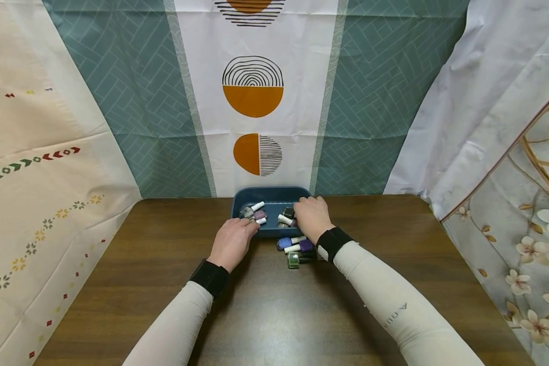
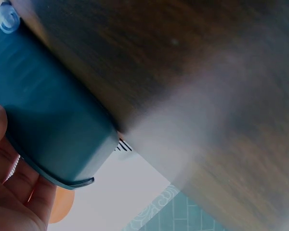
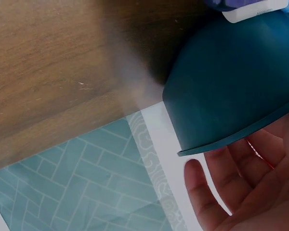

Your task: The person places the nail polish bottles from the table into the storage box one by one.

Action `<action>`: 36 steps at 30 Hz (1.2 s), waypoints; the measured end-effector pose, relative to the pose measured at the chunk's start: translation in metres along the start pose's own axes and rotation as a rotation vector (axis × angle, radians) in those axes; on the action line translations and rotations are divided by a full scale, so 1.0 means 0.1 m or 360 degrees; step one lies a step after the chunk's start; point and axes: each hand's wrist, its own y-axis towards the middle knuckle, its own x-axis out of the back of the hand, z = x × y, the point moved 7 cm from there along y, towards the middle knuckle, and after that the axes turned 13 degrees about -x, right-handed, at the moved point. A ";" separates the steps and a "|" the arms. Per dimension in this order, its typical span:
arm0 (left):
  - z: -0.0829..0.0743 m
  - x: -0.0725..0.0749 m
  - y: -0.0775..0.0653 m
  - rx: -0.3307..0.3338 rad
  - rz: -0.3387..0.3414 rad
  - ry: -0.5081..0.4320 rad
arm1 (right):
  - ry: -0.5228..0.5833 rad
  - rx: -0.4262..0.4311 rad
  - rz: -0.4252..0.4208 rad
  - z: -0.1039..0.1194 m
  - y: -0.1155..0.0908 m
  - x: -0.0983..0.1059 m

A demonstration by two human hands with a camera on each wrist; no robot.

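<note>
A dark blue plastic bin (image 1: 272,233) stands at the table's far edge with nail polish bottles inside. My left hand (image 1: 232,241) reaches over its front left rim, fingertips beside a white-capped bottle (image 1: 261,221); in the left wrist view the fingers (image 2: 26,180) pass behind the rim. Over the right rim bends my right hand (image 1: 313,216), beside a dark bottle (image 1: 288,212) and a white-capped bottle (image 1: 285,220). Its fingers (image 3: 231,168) curl behind the bin wall in the right wrist view, tips hidden. I cannot tell whether either hand pinches a bottle.
Before the bin lie a periwinkle bottle (image 1: 283,243), a purple bottle (image 1: 306,245) and a green bottle (image 1: 293,261), partly beneath my right wrist. More bottles, including a clear glittery one (image 1: 246,212), sit in the bin's left side. A patterned curtain (image 1: 265,152) hangs behind the wooden table (image 1: 274,315).
</note>
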 end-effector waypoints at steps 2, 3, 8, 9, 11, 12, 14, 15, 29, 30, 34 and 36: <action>0.00 0.00 0.01 -0.0006 -0.0008 0.0007 | 0.0018 0.0019 -0.0061 -0.01 -0.02 0.02; 0.00 0.01 0.01 -0.0008 -0.0013 0.0010 | 0.0026 0.0029 -0.0098 -0.02 -0.04 0.04; 0.01 0.04 0.02 -0.0022 -0.0050 0.0022 | 0.0108 0.0066 -0.0263 -0.08 -0.15 0.13; 0.00 0.04 0.02 -0.0023 -0.0057 0.0020 | 0.0133 0.0070 -0.0285 -0.10 -0.18 0.14; 0.00 0.05 0.02 -0.0027 -0.0061 0.0015 | 0.0188 0.0077 -0.0312 -0.14 -0.24 0.17; 0.00 0.05 0.02 -0.0029 -0.0062 0.0013 | 0.0215 0.0079 -0.0322 -0.15 -0.28 0.18; 0.00 0.05 0.02 -0.0032 -0.0062 0.0015 | 0.0257 0.0086 -0.0342 -0.19 -0.34 0.21; 0.00 0.05 0.02 -0.0033 -0.0063 0.0017 | 0.0271 0.0089 -0.0350 -0.20 -0.37 0.23; -0.01 0.04 0.00 -0.0039 -0.0075 0.0018 | 0.0387 0.0190 -0.0341 -0.26 -0.78 0.30; -0.01 0.04 0.00 -0.0037 -0.0074 0.0019 | 0.0399 0.0196 -0.0335 -0.27 -0.80 0.29; 0.00 0.02 0.00 -0.0018 -0.0061 0.0012 | 0.0424 0.0224 -0.0323 -0.28 -0.92 0.28; 0.01 0.01 -0.01 -0.0015 -0.0063 0.0011 | 0.0416 0.0246 -0.0325 -0.28 -0.97 0.26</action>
